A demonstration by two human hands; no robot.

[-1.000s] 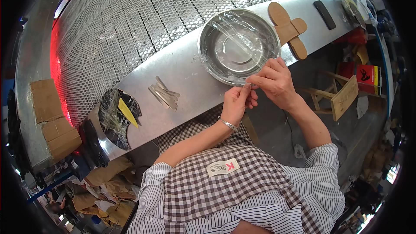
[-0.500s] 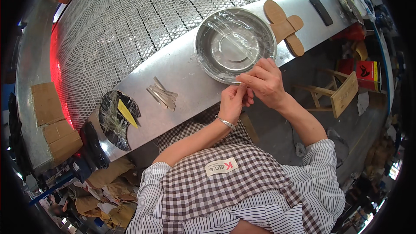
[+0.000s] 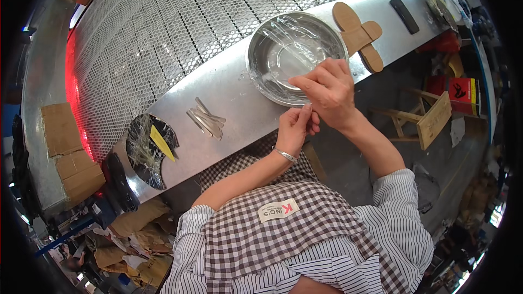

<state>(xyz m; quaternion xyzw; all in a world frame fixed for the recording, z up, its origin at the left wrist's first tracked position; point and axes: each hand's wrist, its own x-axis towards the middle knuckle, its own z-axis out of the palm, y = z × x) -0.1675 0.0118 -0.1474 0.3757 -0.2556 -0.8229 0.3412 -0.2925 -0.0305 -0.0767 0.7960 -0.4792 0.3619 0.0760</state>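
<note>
1. The right hand (image 3: 327,90) hangs over the near rim of a round metal bowl (image 3: 261,49), fingers bent, thumb and forefinger drawn together at a point just inside the rim. Whether anything thin is pinched there cannot be made out.
2. The left hand (image 3: 296,126) sits just below and to the left of the right hand, near touching it, fingers curled with the tips pressed together at the bench edge. It seems to nip something small and clear, but the thing itself is too fine to tell. A metal bracelet (image 3: 285,154) circles its wrist.
3. The bowl lies directly beyond both hands on the steel bench (image 3: 229,84). Clear film or plastic slips lie inside it; glare blurs their shape and count.
4. Left of the left hand, well apart, a small heap of clear narrow strips (image 3: 206,118) lies on the bench.
5. Further left still, a dark round dish (image 3: 146,149) holds pale shreds and a yellow slip (image 3: 162,142); its near edge is cut by the bench rim.
6. Right of the right hand, just past the bowl, flat wooden pieces (image 3: 359,35) overlap, so their full outlines are partly covered.
7. Beyond the bench runs a perforated metal sheet (image 3: 180,16), bent by the lens.
</note>
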